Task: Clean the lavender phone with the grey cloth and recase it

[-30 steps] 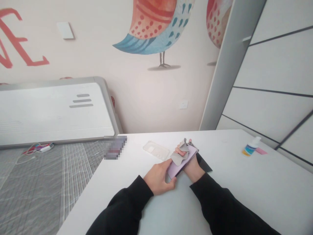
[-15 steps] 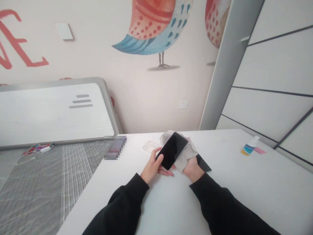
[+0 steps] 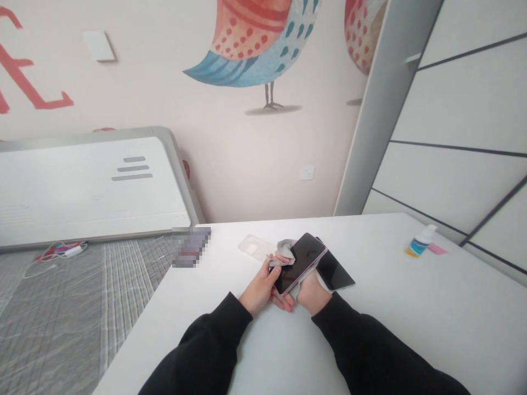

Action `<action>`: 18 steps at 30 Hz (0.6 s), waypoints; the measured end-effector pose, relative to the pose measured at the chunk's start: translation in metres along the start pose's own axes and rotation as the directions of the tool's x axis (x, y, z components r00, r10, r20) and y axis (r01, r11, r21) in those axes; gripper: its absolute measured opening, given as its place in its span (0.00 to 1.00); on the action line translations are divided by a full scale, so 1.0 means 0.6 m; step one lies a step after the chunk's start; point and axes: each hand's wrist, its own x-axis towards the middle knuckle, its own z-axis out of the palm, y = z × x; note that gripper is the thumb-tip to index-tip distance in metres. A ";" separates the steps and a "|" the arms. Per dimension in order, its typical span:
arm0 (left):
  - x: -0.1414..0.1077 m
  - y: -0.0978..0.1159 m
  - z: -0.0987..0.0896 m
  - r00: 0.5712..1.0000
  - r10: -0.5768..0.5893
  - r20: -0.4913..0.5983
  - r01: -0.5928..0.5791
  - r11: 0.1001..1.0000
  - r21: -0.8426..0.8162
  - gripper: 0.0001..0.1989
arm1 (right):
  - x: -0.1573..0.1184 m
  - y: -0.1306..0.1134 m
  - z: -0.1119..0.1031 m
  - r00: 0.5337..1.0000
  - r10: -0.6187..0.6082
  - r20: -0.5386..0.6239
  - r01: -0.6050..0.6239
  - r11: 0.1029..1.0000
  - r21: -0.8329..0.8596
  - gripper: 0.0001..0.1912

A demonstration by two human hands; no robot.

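A black smartphone (image 3: 300,262) is tilted above the white table, its dark screen up. My left hand (image 3: 261,288) grips its lower left end, thumb on the front and fingers underneath. Behind the phone, my right hand (image 3: 313,293) is closed on a grey cloth (image 3: 286,249), pressing it around the phone's back and left edge. Most of that hand is hidden by the phone; some fingertips show at its far side. A clear phone case (image 3: 256,247) lies just beyond my left hand. Past my right wrist rests a flat black glossy panel (image 3: 336,270), partly covered by the phone.
On the right of the white table (image 3: 391,323) stand a white-and-blue bottle (image 3: 420,241) and, beside it, a pink piece (image 3: 437,249). A pixelated item (image 3: 191,247) sits at the left edge. A bed (image 3: 61,318) is to the left, a wall behind.
The phone has shifted slightly right and tipped. My right hand with the cloth has slid left beneath it, so the cloth bunches at the left edge and more of the black panel shows.
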 end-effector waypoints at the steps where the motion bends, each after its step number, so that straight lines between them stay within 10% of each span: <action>1: -0.002 0.002 0.001 1.000 -0.017 0.014 0.017 1.000 0.012 0.51 | 0.002 -0.002 0.000 1.000 0.025 0.002 -0.025 1.000 0.012 0.25; 4: -0.008 0.010 0.000 0.997 0.016 -0.076 0.000 0.979 0.206 0.54 | 0.011 -0.012 -0.005 0.997 0.076 -0.003 -0.075 0.996 0.045 0.24; 8: -0.016 0.023 0.000 0.888 0.375 -0.267 -0.138 0.770 0.623 0.39 | 0.018 -0.012 -0.012 0.994 0.089 -0.062 -0.087 0.996 0.028 0.21; 18: -0.015 0.029 -0.004 0.794 0.563 -0.232 -0.316 0.706 0.634 0.30 | -0.012 0.012 0.012 0.987 0.106 -0.118 -0.122 0.982 -0.143 0.21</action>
